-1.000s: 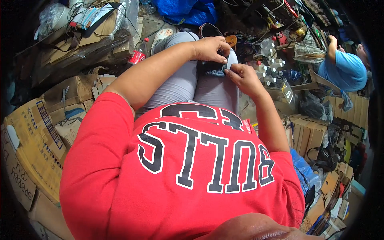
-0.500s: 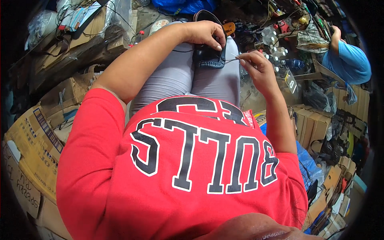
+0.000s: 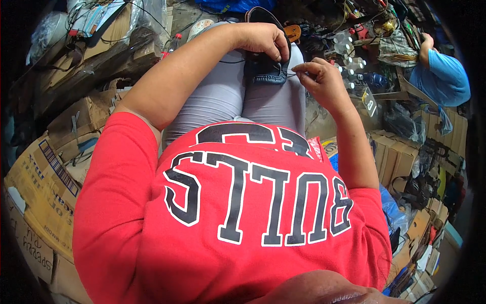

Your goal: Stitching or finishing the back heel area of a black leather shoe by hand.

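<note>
A black leather shoe [image 3: 270, 79] with ridged stitching along its rounded edge lies across my grey-trousered thighs. My left hand [image 3: 265, 42] is closed on its upper side, thumb and fingertips pinching the black material. Just right of the shoe, my right hand [image 3: 320, 81] is raised, with thumb and forefinger pinched together. A thin dark thread [image 3: 291, 75] runs between the shoe's edge and those fingertips. Whether a needle is also in the pinch is too small to make out.
Behind the shoe lies a tan strap-like piece [image 3: 292, 33]. Several clear bottles [image 3: 343, 43] stand right of my knees; a red-capped bottle [image 3: 175, 42] is at left. Cardboard boxes [image 3: 43, 187] flank me. A person in a blue sleeve [image 3: 441, 76] is at far right.
My right hand has moved slightly left and up, nearer the shoe, and its fingers have curled in. The pale sliver at its fingertips no longer shows. My left hand stays on the shoe.
</note>
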Action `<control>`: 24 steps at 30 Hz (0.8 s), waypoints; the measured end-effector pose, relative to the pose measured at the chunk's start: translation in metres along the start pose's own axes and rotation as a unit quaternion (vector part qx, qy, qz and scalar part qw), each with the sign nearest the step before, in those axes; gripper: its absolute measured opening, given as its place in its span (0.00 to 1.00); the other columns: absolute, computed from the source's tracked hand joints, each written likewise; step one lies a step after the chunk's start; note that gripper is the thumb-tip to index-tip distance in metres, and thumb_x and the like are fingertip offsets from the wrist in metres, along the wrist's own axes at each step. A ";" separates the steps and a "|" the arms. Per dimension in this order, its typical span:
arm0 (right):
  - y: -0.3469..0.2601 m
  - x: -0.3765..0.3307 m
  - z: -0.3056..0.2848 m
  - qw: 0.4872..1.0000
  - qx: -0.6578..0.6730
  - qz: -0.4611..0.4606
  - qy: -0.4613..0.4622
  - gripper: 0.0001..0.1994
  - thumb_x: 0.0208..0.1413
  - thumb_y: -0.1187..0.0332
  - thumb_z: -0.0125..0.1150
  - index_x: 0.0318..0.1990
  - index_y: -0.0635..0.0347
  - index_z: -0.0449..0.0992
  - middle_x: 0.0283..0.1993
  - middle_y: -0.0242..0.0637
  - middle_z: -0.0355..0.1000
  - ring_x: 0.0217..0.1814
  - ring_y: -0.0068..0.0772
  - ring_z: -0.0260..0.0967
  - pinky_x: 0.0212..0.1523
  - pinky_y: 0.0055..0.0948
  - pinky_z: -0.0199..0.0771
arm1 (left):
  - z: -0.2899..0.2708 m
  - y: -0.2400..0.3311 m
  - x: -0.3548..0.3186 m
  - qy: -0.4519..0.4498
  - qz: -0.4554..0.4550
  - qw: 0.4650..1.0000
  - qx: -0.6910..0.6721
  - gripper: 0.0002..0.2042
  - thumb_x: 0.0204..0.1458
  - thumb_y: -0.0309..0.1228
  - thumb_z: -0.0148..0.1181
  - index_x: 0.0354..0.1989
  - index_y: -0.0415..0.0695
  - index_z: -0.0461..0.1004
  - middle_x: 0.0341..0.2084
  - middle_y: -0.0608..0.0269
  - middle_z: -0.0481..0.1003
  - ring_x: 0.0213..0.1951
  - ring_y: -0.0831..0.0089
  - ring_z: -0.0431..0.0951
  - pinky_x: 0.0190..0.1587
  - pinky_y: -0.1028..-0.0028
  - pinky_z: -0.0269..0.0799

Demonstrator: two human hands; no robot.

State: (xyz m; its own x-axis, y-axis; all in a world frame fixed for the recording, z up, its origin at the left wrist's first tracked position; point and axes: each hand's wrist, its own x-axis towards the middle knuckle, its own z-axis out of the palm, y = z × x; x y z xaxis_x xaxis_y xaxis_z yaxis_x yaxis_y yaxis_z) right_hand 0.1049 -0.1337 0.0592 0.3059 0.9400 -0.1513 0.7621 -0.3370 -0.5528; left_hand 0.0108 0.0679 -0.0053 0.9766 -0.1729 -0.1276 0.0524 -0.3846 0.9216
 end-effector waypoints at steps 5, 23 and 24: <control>0.005 0.002 0.005 0.999 0.003 -0.033 0.009 0.08 0.48 0.72 0.62 0.37 0.58 0.80 0.27 0.36 0.67 0.28 0.28 0.67 0.32 0.24 0.67 | 0.001 -0.001 0.001 -0.004 -0.016 1.000 0.002 0.11 0.42 0.26 0.61 0.36 0.43 0.80 0.30 0.64 0.72 0.40 0.72 0.70 0.45 0.76 0.65; 0.022 0.020 0.000 0.991 0.102 -0.037 -0.076 0.06 0.45 0.78 0.62 0.33 0.62 0.79 0.31 0.34 0.70 0.32 0.23 0.70 0.34 0.23 0.70 | 0.001 0.003 0.016 -0.028 -0.001 0.999 0.030 0.10 0.42 0.27 0.62 0.35 0.42 0.80 0.30 0.63 0.72 0.38 0.70 0.71 0.44 0.74 0.66; 0.024 0.021 0.001 0.991 0.103 -0.037 -0.076 0.06 0.45 0.78 0.62 0.33 0.62 0.79 0.31 0.34 0.70 0.32 0.23 0.70 0.34 0.23 0.70 | 0.001 0.003 0.016 -0.033 0.000 0.998 0.048 0.10 0.42 0.28 0.62 0.35 0.43 0.80 0.30 0.63 0.72 0.39 0.70 0.71 0.45 0.73 0.65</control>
State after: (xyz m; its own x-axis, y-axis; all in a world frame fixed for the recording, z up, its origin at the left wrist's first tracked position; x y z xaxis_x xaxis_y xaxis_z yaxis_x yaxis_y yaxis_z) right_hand 0.1290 -0.1222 0.0415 0.1515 0.9642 -0.2178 0.6421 -0.2635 -0.7200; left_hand 0.0260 0.0633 -0.0049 0.9608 -0.2299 -0.1546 0.0295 -0.4699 0.8822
